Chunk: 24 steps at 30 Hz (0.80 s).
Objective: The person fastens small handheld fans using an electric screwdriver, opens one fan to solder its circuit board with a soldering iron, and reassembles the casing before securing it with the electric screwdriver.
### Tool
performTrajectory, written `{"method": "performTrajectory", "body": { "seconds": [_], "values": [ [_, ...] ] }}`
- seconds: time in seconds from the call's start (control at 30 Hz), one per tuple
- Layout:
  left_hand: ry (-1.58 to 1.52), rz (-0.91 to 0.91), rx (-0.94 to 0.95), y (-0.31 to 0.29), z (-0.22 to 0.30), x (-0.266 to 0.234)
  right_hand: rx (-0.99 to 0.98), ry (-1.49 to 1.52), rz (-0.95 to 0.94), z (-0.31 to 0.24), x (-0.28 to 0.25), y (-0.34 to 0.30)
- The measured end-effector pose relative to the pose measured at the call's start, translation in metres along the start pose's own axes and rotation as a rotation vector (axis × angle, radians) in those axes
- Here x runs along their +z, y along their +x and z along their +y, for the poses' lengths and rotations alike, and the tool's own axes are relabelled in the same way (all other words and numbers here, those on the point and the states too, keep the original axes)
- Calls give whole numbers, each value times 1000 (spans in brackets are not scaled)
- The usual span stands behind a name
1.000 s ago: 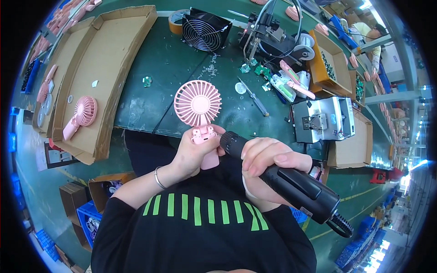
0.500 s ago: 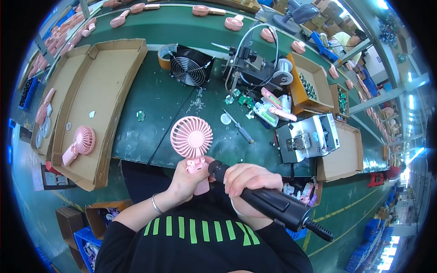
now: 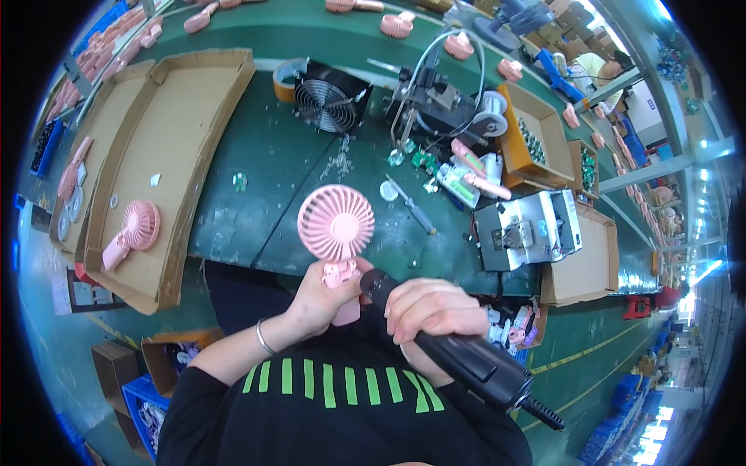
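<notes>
A pink handheld fan (image 3: 336, 223) is held upright by its handle in my left hand (image 3: 317, 293), its round grille facing up above the fingers. My right hand (image 3: 437, 314) wraps around a black electric screwdriver (image 3: 474, 365). The driver's front end meets the fan's handle beside my left fingers; its tip is hidden there. On the bench just beyond the fan lie a small screwdriver (image 3: 416, 208) with a grey handle and a small round white disc (image 3: 388, 190).
Left stands a shallow cardboard tray (image 3: 194, 147) holding another pink fan (image 3: 140, 225). Beyond are a black cooling fan (image 3: 330, 105), a soldering stand with a wire spool (image 3: 491, 113) and a box of circuit boards (image 3: 536, 147). A metal device (image 3: 524, 233) sits right. Pink fans line the conveyor (image 3: 295, 31).
The pink fan and both hands have shifted slightly right relative to the bench, with the view itself moving a little. The electric screwdriver stays against the handle.
</notes>
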<state>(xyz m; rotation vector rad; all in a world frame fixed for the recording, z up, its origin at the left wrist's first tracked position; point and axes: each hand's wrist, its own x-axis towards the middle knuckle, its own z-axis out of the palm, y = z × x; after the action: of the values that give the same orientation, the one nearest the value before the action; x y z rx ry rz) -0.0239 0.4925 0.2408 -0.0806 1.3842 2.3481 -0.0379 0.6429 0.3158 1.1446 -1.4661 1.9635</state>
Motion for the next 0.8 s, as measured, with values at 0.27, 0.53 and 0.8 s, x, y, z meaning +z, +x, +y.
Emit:
{"method": "performTrajectory", "body": {
  "seconds": [0.27, 0.53, 0.8],
  "values": [
    [-74, 73, -83, 8, 5, 4, -30, 132, 194, -14, 10, 1],
    [-38, 11, -114, 2, -1, 0, 17, 233, 173, 2, 19, -8],
    [-80, 1, -165, 2, 0, 5, -12, 227, 93, -5, 14, -4]
  ]
}}
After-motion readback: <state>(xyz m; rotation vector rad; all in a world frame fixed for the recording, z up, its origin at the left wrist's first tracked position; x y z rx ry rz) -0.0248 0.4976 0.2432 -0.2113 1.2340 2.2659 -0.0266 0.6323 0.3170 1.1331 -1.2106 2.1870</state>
